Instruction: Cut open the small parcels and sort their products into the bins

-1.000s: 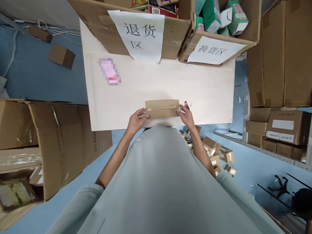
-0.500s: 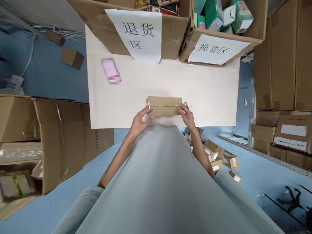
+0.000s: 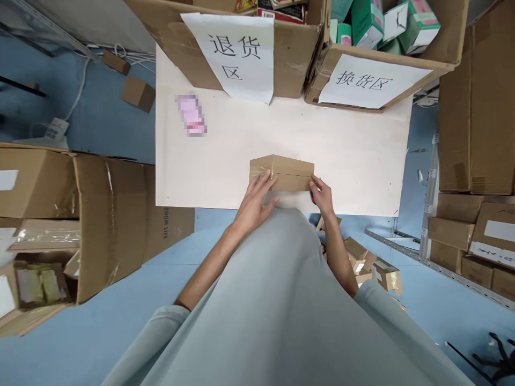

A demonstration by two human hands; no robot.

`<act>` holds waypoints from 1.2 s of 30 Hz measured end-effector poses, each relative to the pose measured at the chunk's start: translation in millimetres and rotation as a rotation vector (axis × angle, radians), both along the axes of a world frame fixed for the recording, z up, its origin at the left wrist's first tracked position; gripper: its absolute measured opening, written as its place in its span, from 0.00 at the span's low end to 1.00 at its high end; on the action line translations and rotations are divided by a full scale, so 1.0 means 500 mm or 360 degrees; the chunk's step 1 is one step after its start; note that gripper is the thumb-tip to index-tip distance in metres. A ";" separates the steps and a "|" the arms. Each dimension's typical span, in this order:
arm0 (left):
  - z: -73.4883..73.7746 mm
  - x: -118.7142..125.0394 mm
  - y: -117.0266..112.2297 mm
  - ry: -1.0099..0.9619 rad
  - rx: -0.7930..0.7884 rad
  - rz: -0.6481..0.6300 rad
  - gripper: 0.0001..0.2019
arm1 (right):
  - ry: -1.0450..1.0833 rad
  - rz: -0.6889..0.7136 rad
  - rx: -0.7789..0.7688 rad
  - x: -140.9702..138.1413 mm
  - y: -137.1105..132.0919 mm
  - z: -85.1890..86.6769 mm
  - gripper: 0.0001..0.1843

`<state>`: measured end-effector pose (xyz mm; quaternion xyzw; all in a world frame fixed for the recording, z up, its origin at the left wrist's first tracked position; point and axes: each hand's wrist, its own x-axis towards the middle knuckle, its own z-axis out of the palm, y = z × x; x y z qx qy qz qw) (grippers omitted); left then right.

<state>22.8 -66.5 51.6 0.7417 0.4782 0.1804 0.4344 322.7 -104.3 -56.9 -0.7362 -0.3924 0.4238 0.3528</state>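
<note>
A small brown cardboard box [image 3: 281,170] sealed with clear tape rests near the front edge of the pale table [image 3: 354,155]. My left hand [image 3: 255,201] grips its left end, fingers laid over the near face. My right hand [image 3: 322,195] holds its right end between thumb and fingers. A dark marker with a red band lies under my right hand, mostly hidden.
Two large cartons with paper signs stand at the table's back: left carton [image 3: 289,59], right carton [image 3: 442,53] filled with green boxes. A blurred pink item [image 3: 192,114] lies back left. An open carton [image 3: 108,214] stands left on the floor. Several small boxes [image 3: 374,265] lie right.
The box has been tipped over from lying flat, and its tape seam has turned. My left hand slid further over the near face. The view shifted left.
</note>
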 end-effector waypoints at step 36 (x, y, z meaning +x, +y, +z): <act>-0.188 -0.123 0.010 -0.0097 -0.0518 0.1080 0.19 | -0.0257 0.0319 0.0116 -0.084 0.068 0.049 0.29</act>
